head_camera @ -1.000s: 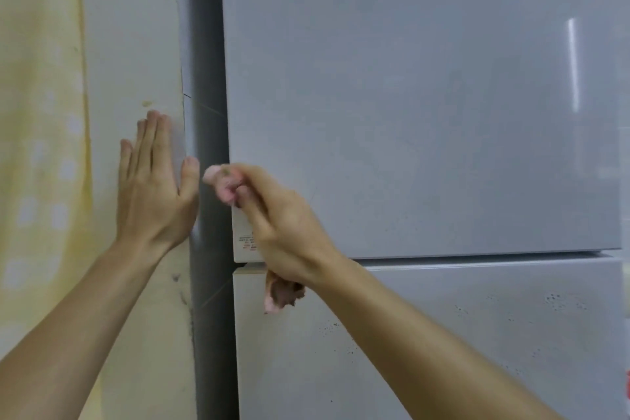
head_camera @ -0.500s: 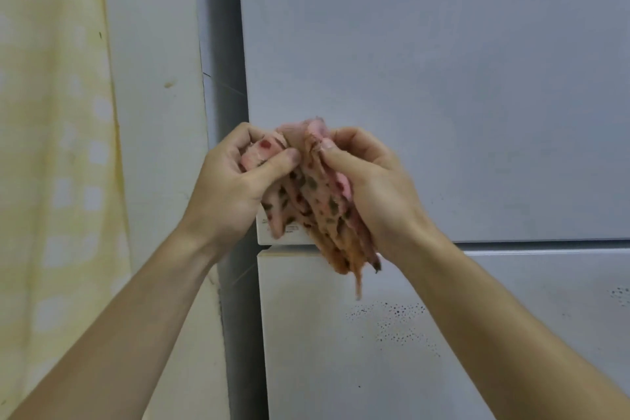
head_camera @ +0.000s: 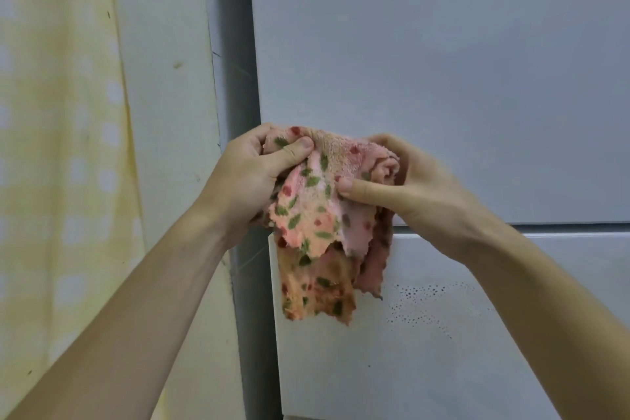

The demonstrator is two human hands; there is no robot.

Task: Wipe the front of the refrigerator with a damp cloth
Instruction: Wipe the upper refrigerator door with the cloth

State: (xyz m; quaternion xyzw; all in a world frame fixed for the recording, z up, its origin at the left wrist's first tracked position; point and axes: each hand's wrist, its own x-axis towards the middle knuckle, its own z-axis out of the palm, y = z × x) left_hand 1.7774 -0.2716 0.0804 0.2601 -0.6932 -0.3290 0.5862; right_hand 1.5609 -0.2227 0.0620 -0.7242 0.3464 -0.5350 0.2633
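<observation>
Both hands are raised and grip one cloth between them. The left hand (head_camera: 249, 177) is curled round the upper left part of the cloth (head_camera: 313, 222), with its thumb (head_camera: 293, 150) pressing the fabric against the fingers. The right hand (head_camera: 412, 187) pinches the right part: its thumb (head_camera: 361, 193) lies across the front fold, and the fingers wrap behind a rolled edge. The hands are close together but do not touch each other.

The cloth is pink and orange terry with green and red spots (its edges are scalloped). It is bunched at the top between the hands, and its loose layers hang below both wrists. Whether it is damp cannot be told.

Directly behind the hands stands the refrigerator (head_camera: 443, 61). Its upper door fills the area above and to the right of the hands. The lower door (head_camera: 494, 368) lies below them. The horizontal gap (head_camera: 545, 228) between the doors runs at the level of the right wrist. Whether the hanging cloth touches the door cannot be told. Dark speckles (head_camera: 426, 303) mark the lower door just right of the cloth's lower end.

Left of the left hand runs the grey side panel (head_camera: 235, 78), then a pale wall (head_camera: 163, 112). Furthest left hangs yellow fabric (head_camera: 51, 147) with pale spots.
</observation>
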